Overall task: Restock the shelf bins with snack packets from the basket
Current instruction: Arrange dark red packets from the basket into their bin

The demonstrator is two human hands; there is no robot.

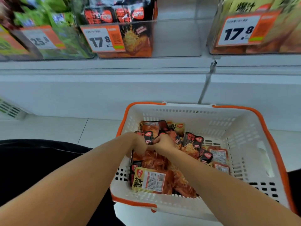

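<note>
While both forearms reach down from six o'clock into the basket (192,111), the shelf above runs across the top of the view. At ten o'clock a clear bin (48,38) holds green packets, blurred, behind a price tag reading 25.8 (39,40). Just right of it, at twelve o'clock, the middle bin (175,38) carries black and orange packets (114,15) in its left part only, with a 17.8 tag (101,40) on its front. At two o'clock a third bin (290,38) is packed with yellow and orange packets behind another 17.8 tag (238,31).

Lower down, the left hand (140,143) sits at the centre of the view, fingers curled around a small black and red snack packet (147,137) near the basket's left wall. Touching it from the right, the right hand (164,141) pinches the same packet with bent fingers.

More snack packets (193,141) lie heaped in the white, orange-rimmed basket, which stands on the pale floor (65,129) at five o'clock; one yellow-labelled packet (149,180) lies face down near the front wall. Dark clothing (32,160) fills eight o'clock.
</note>
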